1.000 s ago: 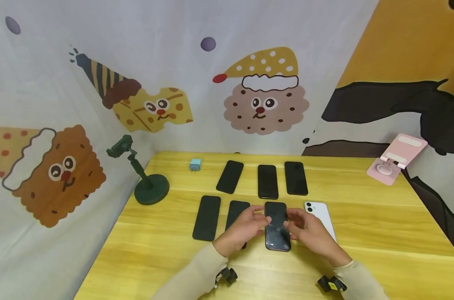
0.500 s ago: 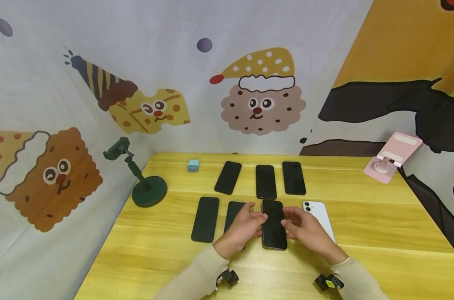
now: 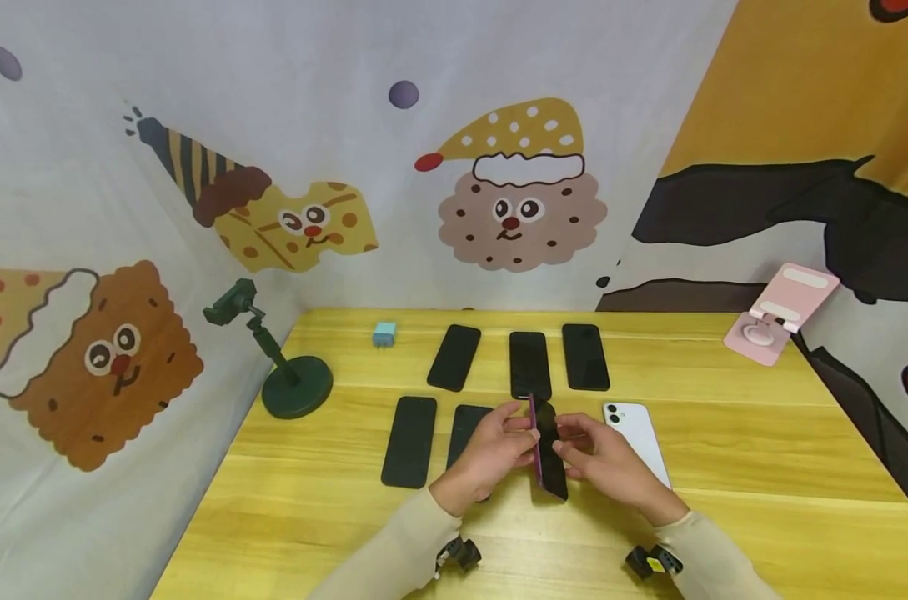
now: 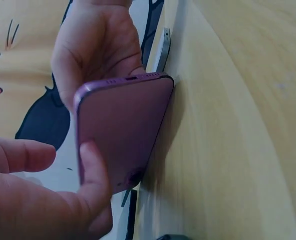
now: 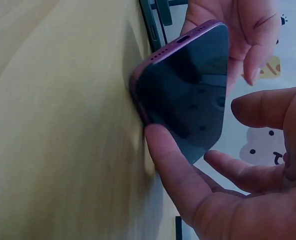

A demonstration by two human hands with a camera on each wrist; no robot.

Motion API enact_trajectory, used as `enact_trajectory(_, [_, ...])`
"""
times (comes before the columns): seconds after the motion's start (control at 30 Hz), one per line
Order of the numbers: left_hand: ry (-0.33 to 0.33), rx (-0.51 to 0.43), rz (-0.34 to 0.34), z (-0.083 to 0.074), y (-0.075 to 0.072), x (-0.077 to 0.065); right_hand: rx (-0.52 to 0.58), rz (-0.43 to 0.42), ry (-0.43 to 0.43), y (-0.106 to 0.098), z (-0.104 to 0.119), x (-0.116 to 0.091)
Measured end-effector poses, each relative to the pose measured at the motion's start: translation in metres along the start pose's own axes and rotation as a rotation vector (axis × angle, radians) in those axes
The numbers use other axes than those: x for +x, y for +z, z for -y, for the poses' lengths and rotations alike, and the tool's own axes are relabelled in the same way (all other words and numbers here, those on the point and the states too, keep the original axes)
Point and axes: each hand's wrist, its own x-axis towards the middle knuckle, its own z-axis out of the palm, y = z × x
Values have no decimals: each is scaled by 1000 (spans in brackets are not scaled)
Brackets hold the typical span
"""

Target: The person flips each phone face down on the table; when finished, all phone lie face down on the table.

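Nearest are two pale sleeves [image 3: 397,542], with a small black camera [image 3: 459,553] at the left wrist and another camera [image 3: 652,562] at the right. Beyond the cuffs, the left hand [image 3: 491,457] and right hand [image 3: 611,462] face each other with the purple phone [image 3: 551,475] between them. The purple phone is tilted up on one long side over the yellow table [image 3: 273,517], its dark screen toward the right hand and its purplish back toward the left. Neither hand is clenched: a left finger [image 4: 94,167] lies on the back while another digit stands clear, and a right finger [image 5: 160,137] touches the screen's lower edge, the digit above it apart from the glass. Left of the left hand, one black phone [image 3: 464,427] lies partly hidden by it and a second black phone [image 3: 408,442] lies flat beside that; right of the right hand, the white phone [image 3: 641,437] shows its lenses. Farther off, three more dark phones lie in a row: a slanted one [image 3: 454,357], a middle one [image 3: 530,364] and a right one [image 3: 585,357]. Along the far side are a green stand [image 3: 277,357], a blue plug [image 3: 383,334] and a pink stand [image 3: 795,292], before a cartoon-printed cloth [image 3: 311,125].
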Motion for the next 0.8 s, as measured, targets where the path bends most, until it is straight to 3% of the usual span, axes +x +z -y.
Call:
enact_trajectory(0.3, [-8, -14, 125, 4, 2, 11, 68, 98, -8, -6, 6, 0])
enact_trajectory(0.63, [-58, 67, 197, 7, 2, 13, 142, 123, 2, -11, 22, 0])
enact_trajectory(0.8, [-58, 56, 219, 8, 5, 9, 174, 114, 5, -9, 22, 0])
